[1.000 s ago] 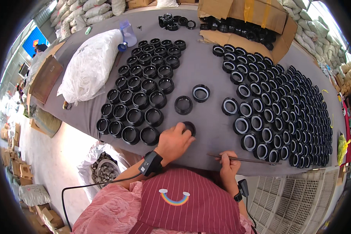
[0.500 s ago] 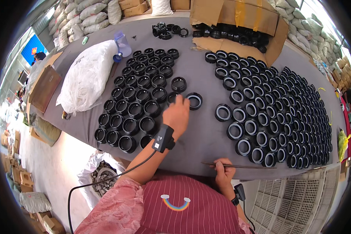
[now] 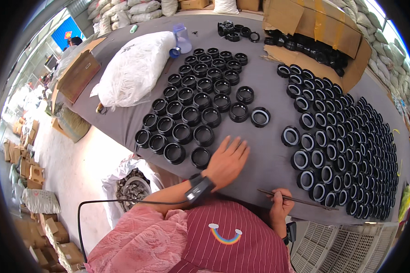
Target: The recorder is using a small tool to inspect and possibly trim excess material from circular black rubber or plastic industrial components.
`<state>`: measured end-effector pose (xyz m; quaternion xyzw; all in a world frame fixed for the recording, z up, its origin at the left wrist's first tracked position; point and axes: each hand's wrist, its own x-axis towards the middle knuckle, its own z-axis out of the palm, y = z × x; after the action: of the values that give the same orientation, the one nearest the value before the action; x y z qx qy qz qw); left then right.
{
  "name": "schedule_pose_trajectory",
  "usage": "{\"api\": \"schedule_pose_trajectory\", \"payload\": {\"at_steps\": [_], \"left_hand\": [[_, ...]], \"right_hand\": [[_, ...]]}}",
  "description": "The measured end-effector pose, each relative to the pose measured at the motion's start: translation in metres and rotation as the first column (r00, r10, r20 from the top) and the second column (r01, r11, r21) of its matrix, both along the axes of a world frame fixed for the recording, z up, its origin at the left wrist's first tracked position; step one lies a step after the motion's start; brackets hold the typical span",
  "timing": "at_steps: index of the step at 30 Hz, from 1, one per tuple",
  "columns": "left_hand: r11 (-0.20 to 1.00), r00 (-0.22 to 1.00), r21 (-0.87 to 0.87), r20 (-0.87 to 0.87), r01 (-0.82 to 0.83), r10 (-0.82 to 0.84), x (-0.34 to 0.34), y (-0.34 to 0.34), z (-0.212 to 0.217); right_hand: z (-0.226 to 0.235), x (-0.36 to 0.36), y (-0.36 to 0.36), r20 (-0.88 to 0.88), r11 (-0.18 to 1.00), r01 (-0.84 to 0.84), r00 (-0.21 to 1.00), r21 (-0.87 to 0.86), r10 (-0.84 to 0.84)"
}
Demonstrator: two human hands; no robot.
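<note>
My left hand [image 3: 228, 163] hovers or rests near the table's front edge, its fingers stretched out and holding nothing. Just left of it is a black ring [image 3: 201, 157], nearest of the left group of glossy black rings [image 3: 182, 133]. Beyond the fingertips stand a ring with a pale inner band [image 3: 260, 117] and another black ring [image 3: 238, 112]. My right hand [image 3: 281, 205] is closed around a thin dark rod [image 3: 310, 202] at the front edge, which points across to the right. Rows of black rings with pale inner bands [image 3: 318, 158] fill the table's right side.
A torn cardboard box [image 3: 312, 22] with more black parts lies at the far right. A white plastic bag [image 3: 134, 68] and a translucent bottle [image 3: 182, 38] stand at the far left. Below the left edge is an open sack [image 3: 111, 182]; plastic crates [image 3: 346, 245] sit at lower right.
My left hand has drawn back from the black ring beside the left group toward the front edge, fingers now spread. My right hand still grips the rod. The whole view has shifted.
</note>
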<state>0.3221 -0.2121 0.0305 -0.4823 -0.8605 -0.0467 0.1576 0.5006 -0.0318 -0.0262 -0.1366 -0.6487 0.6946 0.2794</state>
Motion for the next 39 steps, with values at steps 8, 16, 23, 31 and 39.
{"api": "schedule_pose_trajectory", "payload": {"at_steps": [8, 16, 23, 31, 39], "left_hand": [[0.992, 0.996, -0.094, -0.045, -0.085, 0.081, -0.006, -0.066, -0.005], [0.951, 0.901, 0.263, 0.352, 0.164, -0.253, 0.019, 0.012, -0.017], [0.969, 0.793, 0.228, 0.571, 0.099, -0.215, 0.013, 0.032, -0.019], [0.932, 0.78, 0.36, 0.57, 0.046, -0.259, 0.01, 0.037, -0.011], [0.858, 0.979, 0.49, 0.195, -0.154, 0.064, -0.05, 0.091, -0.012]], "right_hand": [[0.007, -0.005, -0.004, -0.005, 1.0, 0.0, 1.0, 0.004, 0.0], [0.026, 0.006, 0.019, 0.11, 0.952, -0.15, 0.986, 0.265, 0.125], [0.02, -0.003, 0.052, 0.067, 0.954, -0.207, 0.978, 0.219, 0.197], [0.017, -0.007, 0.06, 0.027, 0.903, -0.257, 0.964, 0.345, 0.265], [0.016, 0.004, 0.047, 0.073, 0.962, -0.176, 0.984, 0.209, 0.164]]}}
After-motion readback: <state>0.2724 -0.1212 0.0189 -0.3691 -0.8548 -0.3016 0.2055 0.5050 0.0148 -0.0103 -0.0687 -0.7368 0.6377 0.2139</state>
